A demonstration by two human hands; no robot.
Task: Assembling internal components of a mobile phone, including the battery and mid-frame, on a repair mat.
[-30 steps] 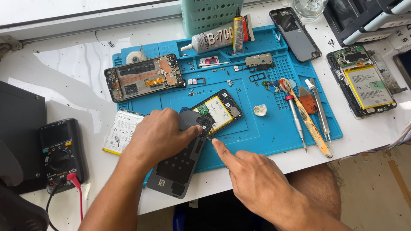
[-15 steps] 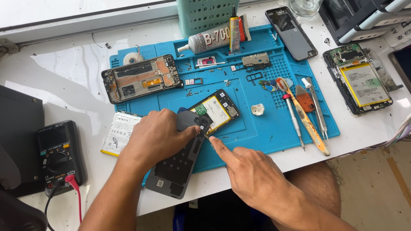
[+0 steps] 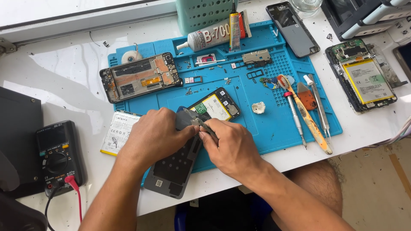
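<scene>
An opened phone [image 3: 217,106] with a white battery lies on the blue repair mat [image 3: 265,132]. A dark grey back cover [image 3: 170,169], inner side up, stretches from it past the mat's front edge. My left hand [image 3: 153,137] rests on the cover's upper end and grips it. My right hand [image 3: 231,146] has come in from the right and pinches the same raised grey edge [image 3: 193,119], fingertips against my left thumb. The fingers hide whether a thin tool is also held.
A stripped phone frame [image 3: 139,77], glue tubes [image 3: 209,36], small parts and screws lie at the mat's back. Screwdrivers and pry tools [image 3: 304,113] lie at right. A second opened phone [image 3: 368,79], a loose battery [image 3: 120,132], a multimeter [image 3: 58,154] and a green basket [image 3: 205,13] surround the mat.
My right hand has moved up and left from the mat's front edge, its pointing finger now curled onto the cover's raised edge beside my left thumb. My left hand stayed put.
</scene>
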